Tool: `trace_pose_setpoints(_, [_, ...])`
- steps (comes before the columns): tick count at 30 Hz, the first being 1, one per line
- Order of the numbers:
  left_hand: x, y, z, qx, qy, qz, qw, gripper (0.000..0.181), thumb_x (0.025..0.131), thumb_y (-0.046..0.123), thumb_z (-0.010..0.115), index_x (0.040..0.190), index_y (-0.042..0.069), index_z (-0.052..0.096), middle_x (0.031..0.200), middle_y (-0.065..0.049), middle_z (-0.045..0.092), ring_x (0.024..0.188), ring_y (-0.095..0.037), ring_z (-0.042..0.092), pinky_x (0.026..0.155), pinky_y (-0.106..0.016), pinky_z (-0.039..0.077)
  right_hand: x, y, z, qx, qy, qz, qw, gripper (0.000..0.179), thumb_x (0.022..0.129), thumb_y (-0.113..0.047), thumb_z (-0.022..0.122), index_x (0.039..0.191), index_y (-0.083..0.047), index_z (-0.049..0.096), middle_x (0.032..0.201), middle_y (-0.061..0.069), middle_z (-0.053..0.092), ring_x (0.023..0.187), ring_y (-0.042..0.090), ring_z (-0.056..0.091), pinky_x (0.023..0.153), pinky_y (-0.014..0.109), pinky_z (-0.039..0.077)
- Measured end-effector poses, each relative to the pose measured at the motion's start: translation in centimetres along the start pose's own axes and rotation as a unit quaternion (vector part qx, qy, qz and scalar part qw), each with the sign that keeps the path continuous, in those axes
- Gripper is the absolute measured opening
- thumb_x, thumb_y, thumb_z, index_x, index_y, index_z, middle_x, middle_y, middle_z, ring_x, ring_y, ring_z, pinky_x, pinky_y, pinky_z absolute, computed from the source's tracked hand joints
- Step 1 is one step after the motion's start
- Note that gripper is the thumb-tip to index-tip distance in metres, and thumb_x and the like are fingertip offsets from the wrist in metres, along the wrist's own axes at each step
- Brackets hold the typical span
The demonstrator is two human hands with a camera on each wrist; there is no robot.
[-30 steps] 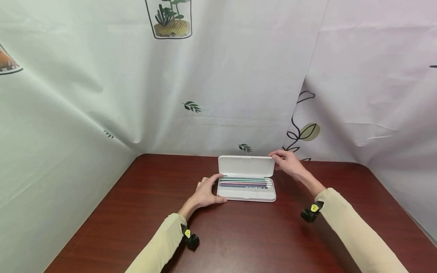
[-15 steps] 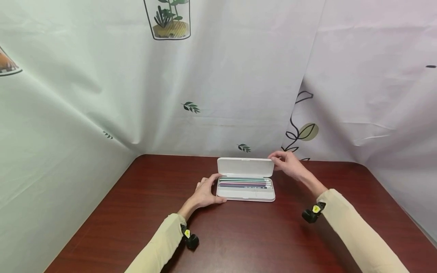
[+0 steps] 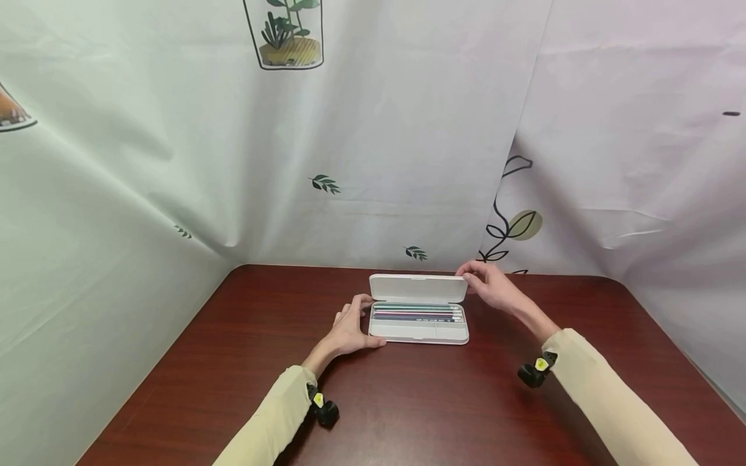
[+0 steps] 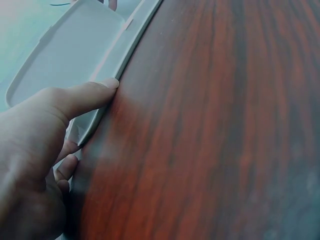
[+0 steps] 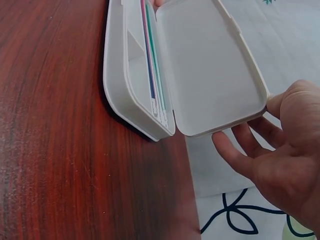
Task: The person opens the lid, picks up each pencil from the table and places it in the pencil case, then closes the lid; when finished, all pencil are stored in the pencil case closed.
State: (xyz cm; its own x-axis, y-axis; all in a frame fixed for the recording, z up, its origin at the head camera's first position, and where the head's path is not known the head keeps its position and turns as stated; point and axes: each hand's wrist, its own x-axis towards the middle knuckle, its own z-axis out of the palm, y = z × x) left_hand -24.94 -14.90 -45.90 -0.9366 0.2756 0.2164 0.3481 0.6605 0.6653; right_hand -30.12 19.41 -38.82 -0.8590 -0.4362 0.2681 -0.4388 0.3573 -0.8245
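Note:
A white pencil case [image 3: 402,331] lies on the table with its lid [image 3: 416,288] raised at the back. Inside, several pencils [image 5: 150,57] in green, pink and dark blue lie side by side along the hinge side, their white ends to the right. My left hand [image 3: 348,330] grips the case's left end, thumb on the front edge and fingers round toward the back. The lid's right corner is held by my right hand [image 3: 495,285]; in the right wrist view the thumb is at its rim and the fingers [image 5: 232,154] curl behind it.
The dark red-brown table [image 3: 384,401] extends around the case. Behind it hangs a pale cloth [image 3: 408,162] with printed plants, close to the table's back edge. Black wrist cameras [image 3: 327,414] sit at both cuffs.
The lid has tilted forward and down a little, with my right hand moving along with it. My left hand stays at the case's left end, its upper fingers shifted slightly.

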Motion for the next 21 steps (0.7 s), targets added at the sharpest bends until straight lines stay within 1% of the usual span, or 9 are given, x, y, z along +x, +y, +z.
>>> trace_pose_setpoints(3, [0.0, -0.1, 0.0, -0.004, -0.002, 0.001, 1.0, 0.094, 0.064, 0.032, 0.094, 0.137, 0.008, 0.041, 0.134, -0.005, 0.058, 0.111, -0.025, 0.049, 0.094, -0.046, 0.03, -0.3, -0.1, 0.0, 0.0, -0.003, -0.002, 1.0, 0.015, 0.102, 0.003, 0.049, 0.11, 0.008, 0.061, 0.104, 0.022, 0.063, 0.096, 0.037, 0.067, 0.084, 0.053, 0.052])
trace_pose_setpoints(6, [0.0, -0.1, -0.1, -0.012, -0.008, -0.01, 0.9998, 0.095, 0.065, 0.035, 0.093, 0.139, 0.011, 0.04, 0.135, -0.002, 0.057, 0.112, -0.023, 0.048, 0.094, -0.045, 0.031, -0.4, -0.1, 0.0, -0.007, -0.003, -0.004, 1.0, 0.015, 0.103, 0.002, 0.049, 0.11, 0.007, 0.061, 0.105, 0.021, 0.063, 0.096, 0.036, 0.067, 0.084, 0.052, 0.052])
trace_pose_setpoints(8, [0.0, 0.0, -0.3, -0.025, -0.012, -0.017, 0.9995, 0.091, 0.068, 0.037, 0.091, 0.14, 0.012, 0.041, 0.136, -0.001, 0.056, 0.112, -0.022, 0.047, 0.094, -0.045, 0.031, -0.5, 0.0, 0.0, -0.012, -0.003, -0.002, 0.9999, 0.015, 0.103, 0.002, 0.049, 0.111, 0.006, 0.062, 0.105, 0.02, 0.063, 0.095, 0.034, 0.068, 0.084, 0.052, 0.053])
trace_pose_setpoints(11, [0.0, -0.1, -0.5, -0.072, -0.007, -0.02, 0.9972, 0.077, 0.078, 0.034, 0.084, 0.139, 0.009, 0.045, 0.133, -0.004, 0.058, 0.11, -0.023, 0.05, 0.094, -0.044, 0.036, -0.6, 0.1, 0.0, -0.012, -0.004, -0.001, 0.9999, 0.015, 0.103, 0.001, 0.049, 0.11, 0.005, 0.062, 0.106, 0.019, 0.063, 0.095, 0.034, 0.067, 0.085, 0.053, 0.052])
trace_pose_setpoints(14, [0.1, -0.2, -0.9, -0.126, 0.021, -0.016, 0.9917, 0.054, 0.091, 0.028, 0.074, 0.134, 0.003, 0.052, 0.127, -0.011, 0.061, 0.105, -0.026, 0.056, 0.091, -0.044, 0.042, -0.6, 0.3, 0.0, -0.01, -0.006, -0.005, 0.9999, 0.015, 0.103, 0.002, 0.049, 0.11, 0.004, 0.062, 0.106, 0.019, 0.063, 0.096, 0.034, 0.067, 0.086, 0.054, 0.051])
trace_pose_setpoints(16, [0.3, -0.3, -1.2, -0.146, 0.048, -0.01, 0.988, 0.043, 0.096, 0.023, 0.067, 0.13, 0.0, 0.057, 0.121, -0.014, 0.063, 0.102, -0.028, 0.06, 0.088, -0.044, 0.046, -0.7, 0.4, 0.1, -0.011, -0.007, -0.01, 0.9999, 0.015, 0.102, 0.002, 0.05, 0.11, 0.004, 0.062, 0.106, 0.019, 0.064, 0.096, 0.034, 0.067, 0.086, 0.056, 0.051])
trace_pose_setpoints(18, [0.7, -0.2, -1.5, -0.154, 0.075, -0.007, 0.9851, 0.035, 0.099, 0.019, 0.063, 0.127, 0.0, 0.06, 0.119, -0.014, 0.064, 0.102, -0.028, 0.061, 0.087, -0.043, 0.047, -0.8, 0.4, 0.1, -0.017, -0.006, -0.014, 0.9998, 0.015, 0.102, 0.001, 0.05, 0.11, 0.003, 0.063, 0.107, 0.018, 0.064, 0.096, 0.033, 0.067, 0.086, 0.056, 0.05])
trace_pose_setpoints(21, [1.6, 0.4, -2.3, -0.158, 0.1, 0.01, 0.9822, 0.03, 0.101, 0.014, 0.058, 0.127, 0.0, 0.061, 0.12, -0.015, 0.064, 0.106, -0.028, 0.061, 0.091, -0.044, 0.046, -0.9, 0.3, 0.2, -0.028, 0.001, -0.019, 0.9994, 0.014, 0.102, 0.001, 0.051, 0.109, 0.001, 0.063, 0.106, 0.017, 0.064, 0.096, 0.032, 0.066, 0.085, 0.054, 0.052])
